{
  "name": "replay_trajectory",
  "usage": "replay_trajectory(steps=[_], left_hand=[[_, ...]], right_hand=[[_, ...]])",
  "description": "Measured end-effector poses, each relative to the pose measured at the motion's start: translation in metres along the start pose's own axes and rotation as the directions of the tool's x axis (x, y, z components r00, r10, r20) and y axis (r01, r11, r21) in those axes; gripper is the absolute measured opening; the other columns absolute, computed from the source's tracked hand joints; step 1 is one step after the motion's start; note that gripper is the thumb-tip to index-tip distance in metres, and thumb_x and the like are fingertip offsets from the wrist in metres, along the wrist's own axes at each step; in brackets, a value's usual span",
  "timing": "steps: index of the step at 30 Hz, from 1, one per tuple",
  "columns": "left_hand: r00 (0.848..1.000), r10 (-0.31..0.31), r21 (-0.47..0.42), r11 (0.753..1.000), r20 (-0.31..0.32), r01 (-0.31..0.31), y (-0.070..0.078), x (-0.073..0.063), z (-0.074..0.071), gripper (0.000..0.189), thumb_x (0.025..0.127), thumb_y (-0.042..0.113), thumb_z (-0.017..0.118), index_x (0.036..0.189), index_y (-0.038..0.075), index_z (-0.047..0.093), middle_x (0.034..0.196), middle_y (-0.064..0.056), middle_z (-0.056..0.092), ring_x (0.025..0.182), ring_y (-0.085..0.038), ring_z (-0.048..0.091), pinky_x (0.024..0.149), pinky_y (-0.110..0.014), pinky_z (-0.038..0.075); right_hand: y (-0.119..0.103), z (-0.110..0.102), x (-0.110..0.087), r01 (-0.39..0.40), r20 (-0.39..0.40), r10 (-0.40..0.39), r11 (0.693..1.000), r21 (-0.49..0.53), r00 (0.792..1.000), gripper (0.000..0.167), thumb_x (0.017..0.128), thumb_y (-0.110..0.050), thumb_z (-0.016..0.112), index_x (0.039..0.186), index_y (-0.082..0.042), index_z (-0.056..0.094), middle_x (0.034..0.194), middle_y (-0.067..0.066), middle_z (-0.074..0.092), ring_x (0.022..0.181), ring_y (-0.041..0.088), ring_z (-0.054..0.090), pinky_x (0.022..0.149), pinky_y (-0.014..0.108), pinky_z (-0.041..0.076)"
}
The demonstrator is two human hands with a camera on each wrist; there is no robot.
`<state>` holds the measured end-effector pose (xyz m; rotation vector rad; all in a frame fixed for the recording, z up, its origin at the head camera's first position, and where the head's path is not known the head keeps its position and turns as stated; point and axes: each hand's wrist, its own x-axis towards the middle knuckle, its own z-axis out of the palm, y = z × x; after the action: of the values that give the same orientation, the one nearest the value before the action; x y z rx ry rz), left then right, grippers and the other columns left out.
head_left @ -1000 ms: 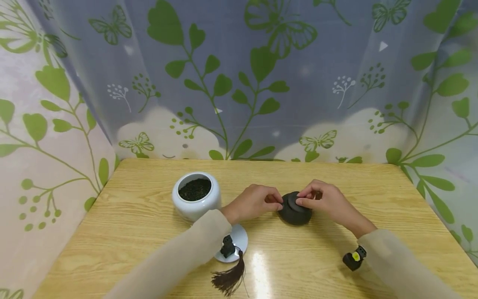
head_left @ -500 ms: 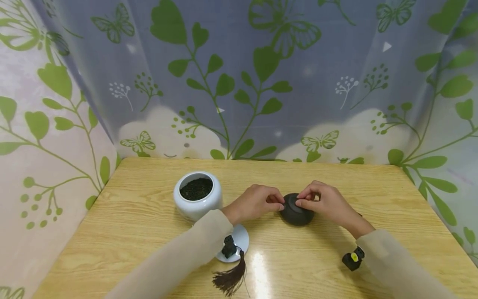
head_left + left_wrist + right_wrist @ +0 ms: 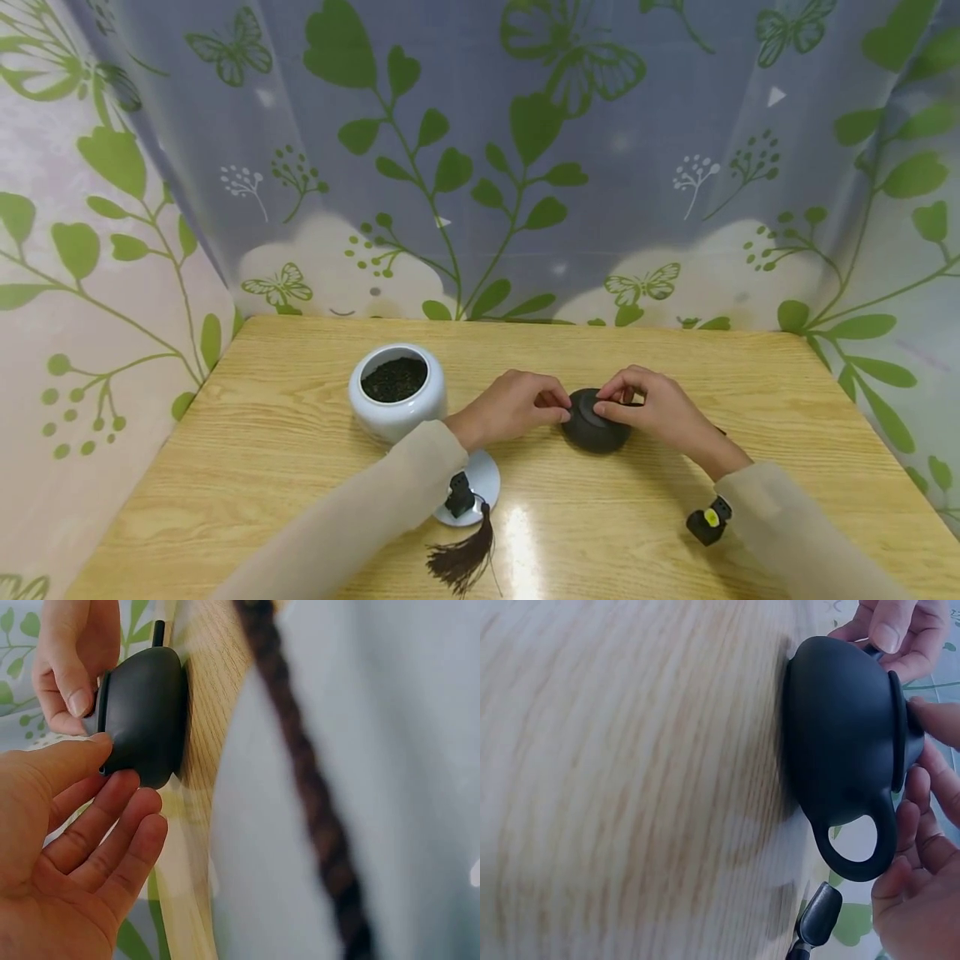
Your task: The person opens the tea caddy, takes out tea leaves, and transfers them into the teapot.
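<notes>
A small black teapot point(image 3: 595, 433) stands on the wooden table, its loop handle point(image 3: 857, 870) showing in the right wrist view. Its lid point(image 3: 910, 739) rests on top, and my right hand point(image 3: 656, 408) pinches the lid between thumb and fingers. On the opposite side, my left hand point(image 3: 517, 407) holds the pot by its short spout point(image 3: 873, 651) with thumb and forefinger. The other left fingers point(image 3: 135, 851) stay spread apart below, in the left wrist view. My right fingers partly cover the top of the lid.
Left of the teapot is a white jar point(image 3: 396, 417) with dark loose tea leaves inside. Under my left sleeve lies a round white lid point(image 3: 483, 477) with a dark brown tassel point(image 3: 461, 560). A small black scoop point(image 3: 820, 915) lies beyond the teapot's handle.
My right hand has come down slightly with the teapot lid, which looked a little raised a second ago and now sits on the pot. My left hand stays at the spout.
</notes>
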<state>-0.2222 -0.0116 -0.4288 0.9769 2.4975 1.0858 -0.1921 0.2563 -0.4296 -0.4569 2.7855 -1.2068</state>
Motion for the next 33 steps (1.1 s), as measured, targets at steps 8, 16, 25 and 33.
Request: replay_trajectory(steps=[8,16,25,33], left_hand=[[1.000,-0.018,-0.016,1.000,-0.025,0.018,0.002,-0.007,-0.008,0.013,0.108,0.024,0.072,0.116,0.018,0.081,0.104,0.006,0.082,0.094,-0.003,0.072,0.086,-0.023,0.057],[0.997,-0.029,-0.009,1.000,-0.066,0.028,0.016,-0.022,-0.032,0.020,0.109,0.030,0.070,0.122,0.018,0.079,0.106,0.011,0.078,0.099,-0.003,0.071,0.094,-0.028,0.060],[0.993,-0.008,-0.014,1.000,-0.119,0.006,0.036,-0.043,-0.064,0.017,0.109,0.027,0.071,0.123,0.021,0.077,0.112,0.009,0.078,0.103,-0.004,0.072,0.099,-0.030,0.061],[0.985,0.027,-0.003,1.000,-0.170,-0.028,0.046,-0.063,-0.093,0.020,0.108,0.027,0.072,0.126,0.019,0.077,0.120,0.007,0.078,0.107,-0.006,0.072,0.100,-0.029,0.061]], right_hand=[[-0.008,0.001,-0.003,0.036,-0.035,-0.036,0.999,0.019,0.999,0.014,0.103,-0.033,0.078,0.113,-0.023,0.079,0.109,-0.002,0.069,0.094,0.017,0.057,0.076,0.030,0.047],[-0.033,0.011,0.002,0.119,-0.050,-0.118,0.993,0.015,0.992,0.019,0.103,-0.030,0.078,0.118,-0.019,0.077,0.111,-0.004,0.071,0.097,0.014,0.059,0.083,0.033,0.048],[-0.059,0.027,0.004,0.197,-0.038,-0.195,0.979,0.053,0.980,0.016,0.102,-0.026,0.080,0.118,-0.026,0.076,0.116,0.000,0.073,0.105,0.025,0.067,0.086,0.033,0.054],[-0.076,0.046,0.008,0.236,-0.006,-0.236,0.967,0.096,0.972,0.017,0.101,-0.028,0.081,0.117,-0.027,0.077,0.115,-0.009,0.072,0.105,0.026,0.066,0.086,0.039,0.059]])
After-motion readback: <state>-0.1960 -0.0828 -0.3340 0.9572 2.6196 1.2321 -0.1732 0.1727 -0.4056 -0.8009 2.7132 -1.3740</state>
